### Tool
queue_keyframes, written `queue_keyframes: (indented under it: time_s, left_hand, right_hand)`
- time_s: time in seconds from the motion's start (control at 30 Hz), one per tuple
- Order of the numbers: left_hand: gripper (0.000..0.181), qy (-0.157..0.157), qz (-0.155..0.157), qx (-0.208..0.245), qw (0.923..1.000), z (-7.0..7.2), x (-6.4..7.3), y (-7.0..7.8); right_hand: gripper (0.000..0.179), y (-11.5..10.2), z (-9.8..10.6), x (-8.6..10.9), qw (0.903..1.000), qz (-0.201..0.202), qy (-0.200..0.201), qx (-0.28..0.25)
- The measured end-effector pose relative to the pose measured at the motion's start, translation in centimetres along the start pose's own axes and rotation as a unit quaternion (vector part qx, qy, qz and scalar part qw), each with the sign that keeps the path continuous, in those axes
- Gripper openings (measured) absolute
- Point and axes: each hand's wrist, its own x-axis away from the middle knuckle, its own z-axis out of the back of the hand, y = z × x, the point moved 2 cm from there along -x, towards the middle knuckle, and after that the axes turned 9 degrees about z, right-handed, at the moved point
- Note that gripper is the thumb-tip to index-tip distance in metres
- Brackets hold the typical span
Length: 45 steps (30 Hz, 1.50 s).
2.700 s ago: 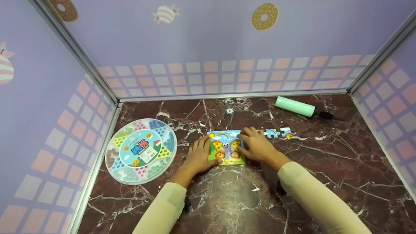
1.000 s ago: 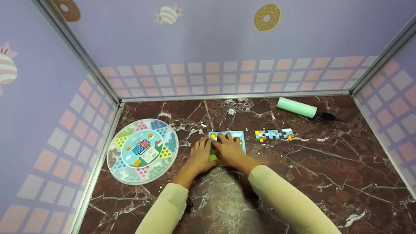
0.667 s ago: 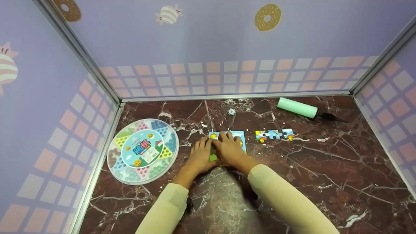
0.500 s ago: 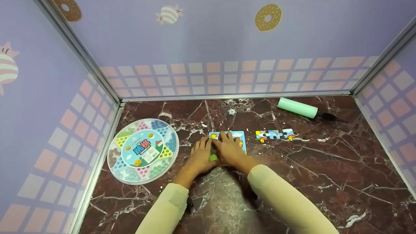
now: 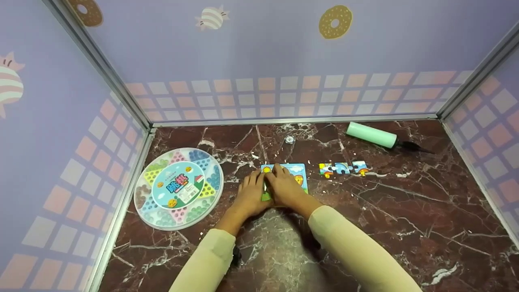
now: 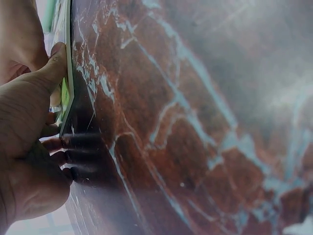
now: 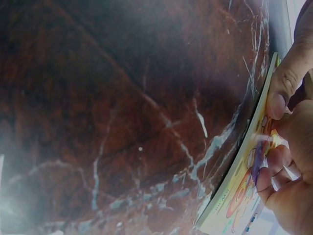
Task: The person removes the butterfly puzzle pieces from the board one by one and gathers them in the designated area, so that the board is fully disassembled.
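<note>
A small jigsaw puzzle board (image 5: 298,166) with a bright cartoon picture lies flat on the dark marbled table. My left hand (image 5: 250,195) holds its left side; in the left wrist view the thumb (image 6: 56,58) presses on the near edge and the other fingers reach round the side. My right hand (image 5: 286,186) lies over the board's middle with bent fingers on its left part. The right wrist view shows that thumb (image 7: 278,104) close to the picture. Whether a piece sits between the right fingertips is hidden. Loose jigsaw pieces (image 5: 342,168) stand in a row to the right.
A round Chinese checkers set (image 5: 178,189) with coloured marbles lies on the left. Behind the board is a small round disc (image 5: 289,140). A mint-green hand pump (image 5: 372,135) with a black end lies at the back right. Patterned purple panels (image 5: 259,48) enclose three sides.
From the board's right edge, my right hand has moved left across the picture, uncovering a loose piece. It then stays nearly still there. The left hand keeps its place.
</note>
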Motion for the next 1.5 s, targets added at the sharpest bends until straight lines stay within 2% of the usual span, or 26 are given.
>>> queue_keyframes:
  time_s: [0.17, 0.3, 0.53, 0.7, 0.8, 0.97, 1.07, 1.33, 1.5]
  left_hand:
    - [0.107, -0.001, 0.002, 0.007, 1.0, 0.06, 0.07, -0.01]
    - [0.107, 0.001, 0.002, 0.009, 1.0, 0.09, 0.11, -0.05]
    - [0.107, 0.003, -0.002, 0.008, 1.0, 0.0, 0.12, -0.15]
    - [0.107, 0.005, -0.003, 0.011, 0.9999, 0.07, 0.14, 0.0]
    - [0.107, 0.004, -0.001, 0.013, 0.9999, 0.16, 0.2, 0.08]
    - [0.107, 0.001, 0.005, 0.012, 0.9999, 0.23, 0.23, 0.05]
    - [0.107, 0.003, 0.005, 0.012, 0.9999, 0.06, 0.11, -0.12]
    - [0.106, -0.002, 0.009, 0.013, 0.9999, -0.01, 0.02, -0.23]
    - [0.108, -0.002, 0.005, 0.011, 0.9999, -0.03, -0.06, -0.16]
  right_hand:
    - [0.081, -0.19, 0.11, -0.12, 0.9997, 0.0, -0.02, 0.01]
    - [0.083, -0.17, 0.09, -0.05, 0.9995, 0.013, -0.02, 0.022]
    - [0.071, -0.15, 0.22, 0.18, 0.9992, 0.037, -0.002, 0.012]
    - [0.052, -0.13, 0.28, 0.14, 0.9995, 0.031, 0.001, -0.004]
    - [0.047, -0.09, 0.27, 0.12, 0.9994, 0.032, 0.01, -0.013]
    - [0.062, 0.14, -0.06, 0.22, 0.9992, 0.036, 0.015, -0.004]
    - [0.066, 0.02, -0.03, 0.29, 0.9995, 0.029, 0.012, 0.003]
    - [0.047, -0.22, 0.28, 0.26, 0.9994, 0.026, 0.001, -0.023]
    - [0.043, -0.12, 0.36, 0.29, 0.9993, 0.017, -0.009, -0.031]
